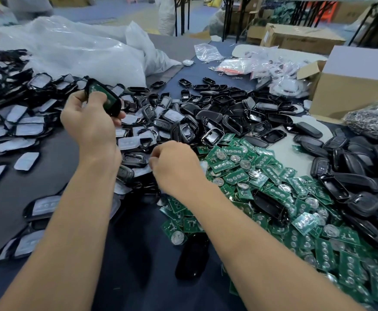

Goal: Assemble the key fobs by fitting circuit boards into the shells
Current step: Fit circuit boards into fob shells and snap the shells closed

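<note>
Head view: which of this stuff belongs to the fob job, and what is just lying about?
Job: left hand gripping shell with a board in it; right hand at the board pile edge; empty shells.
Lying about: plastic bags; cardboard box; bag of rings.

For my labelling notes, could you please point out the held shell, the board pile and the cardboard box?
held shell (114, 110): head view, black lower end.
board pile (235, 176): head view, green board mid-pile.
cardboard box (349, 93): head view, brown front wall.
</note>
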The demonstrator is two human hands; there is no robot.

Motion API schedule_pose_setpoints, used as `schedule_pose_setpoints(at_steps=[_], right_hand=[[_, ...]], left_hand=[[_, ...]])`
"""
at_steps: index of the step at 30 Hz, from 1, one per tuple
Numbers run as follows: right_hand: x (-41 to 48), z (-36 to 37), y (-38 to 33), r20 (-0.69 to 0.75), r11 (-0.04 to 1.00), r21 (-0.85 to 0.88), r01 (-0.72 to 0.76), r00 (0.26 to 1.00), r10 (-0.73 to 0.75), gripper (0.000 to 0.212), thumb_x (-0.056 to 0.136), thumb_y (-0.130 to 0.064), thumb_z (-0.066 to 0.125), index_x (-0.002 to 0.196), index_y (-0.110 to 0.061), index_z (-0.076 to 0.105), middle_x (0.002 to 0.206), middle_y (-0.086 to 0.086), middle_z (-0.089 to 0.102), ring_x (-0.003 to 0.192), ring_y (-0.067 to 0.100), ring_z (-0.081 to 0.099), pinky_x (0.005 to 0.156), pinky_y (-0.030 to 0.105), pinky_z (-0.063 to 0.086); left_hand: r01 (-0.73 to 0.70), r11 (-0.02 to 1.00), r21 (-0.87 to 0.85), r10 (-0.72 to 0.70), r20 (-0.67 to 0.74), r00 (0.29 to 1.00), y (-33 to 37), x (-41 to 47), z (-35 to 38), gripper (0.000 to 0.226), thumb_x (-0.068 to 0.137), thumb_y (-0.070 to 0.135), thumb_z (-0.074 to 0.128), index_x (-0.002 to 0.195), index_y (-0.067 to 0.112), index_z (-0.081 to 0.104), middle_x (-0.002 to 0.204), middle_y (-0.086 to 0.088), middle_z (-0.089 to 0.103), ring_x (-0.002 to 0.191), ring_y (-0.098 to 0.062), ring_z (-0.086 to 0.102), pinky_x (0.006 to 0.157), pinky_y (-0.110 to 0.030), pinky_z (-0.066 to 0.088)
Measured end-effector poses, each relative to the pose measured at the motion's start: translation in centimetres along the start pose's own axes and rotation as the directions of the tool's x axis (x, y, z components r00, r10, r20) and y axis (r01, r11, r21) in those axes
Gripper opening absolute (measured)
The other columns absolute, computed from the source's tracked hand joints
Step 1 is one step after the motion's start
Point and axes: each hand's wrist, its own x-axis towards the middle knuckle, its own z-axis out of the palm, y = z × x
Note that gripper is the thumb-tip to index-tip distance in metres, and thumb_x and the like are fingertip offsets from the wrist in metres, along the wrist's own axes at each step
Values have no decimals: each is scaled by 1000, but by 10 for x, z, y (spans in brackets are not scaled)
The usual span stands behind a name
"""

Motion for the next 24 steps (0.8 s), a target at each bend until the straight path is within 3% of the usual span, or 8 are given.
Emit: schedule_pose_setpoints(at_steps=[4,7,10,12,14,19,22,24], right_hand=[[12,10,-7,30,962,-254,102,995,-97,25,96,-36,63,113,-18,67,115,7,65,110,32,58,89,43,33],[9,7,-9,51,965,-239,105,994,-96,19,95,-31,65,110,-20,66,113,5,64,108,31,59,87,43,30],[0,-9,-5,51,999,-29,15,999,-13,8,95,-28,67,95,-21,63,99,3,69,96,29,63,89,38,44],[-12,-31,9,32,987,153,-49,998,44,10,93,-23,68,86,-22,61,85,-1,69,78,21,65,72,33,53],[-28,-57,28,-1,934,339,-115,993,122,14,89,-20,71,77,-22,63,65,-6,67,55,12,61,52,24,45],[-71,-102,79,-60,599,783,-168,938,341,20,86,0,72,75,-17,68,63,3,67,48,15,55,43,19,39],[-84,-111,97,-35,456,877,-153,925,378,17,90,2,69,85,-14,67,68,9,68,47,13,55,43,19,39],[-88,-110,103,-45,398,909,-119,924,379,14,92,3,68,92,-10,67,70,12,69,49,13,57,44,20,41]], left_hand=[[-10,1000,1,10,26,1000,2,-5,-3,15,92,4,57,84,15,54,70,-9,69,48,-22,57,45,-28,39],[-1,1000,25,0,37,999,2,-11,-4,18,94,3,57,82,15,55,73,-10,68,46,-19,57,45,-28,40],[24,999,34,-26,54,998,1,-16,-2,19,96,3,57,82,15,55,73,-11,65,44,-17,56,44,-27,41],[30,998,55,-35,86,996,-1,-20,1,17,97,4,58,84,15,55,73,-10,66,44,-17,57,44,-26,41],[37,996,86,-51,163,985,-5,-30,10,14,97,6,59,87,15,56,76,-13,68,44,-17,59,43,-26,42],[63,974,216,-169,515,841,-25,-88,56,26,91,15,65,71,32,65,80,-17,69,63,-22,62,48,-29,48],[-21,938,346,-197,584,787,-40,-114,73,29,88,16,67,63,30,65,62,6,62,59,-15,60,47,-32,55],[8,929,371,-240,584,775,-46,-124,72,21,86,20,67,69,31,70,61,6,69,53,-13,68,50,-32,60]])
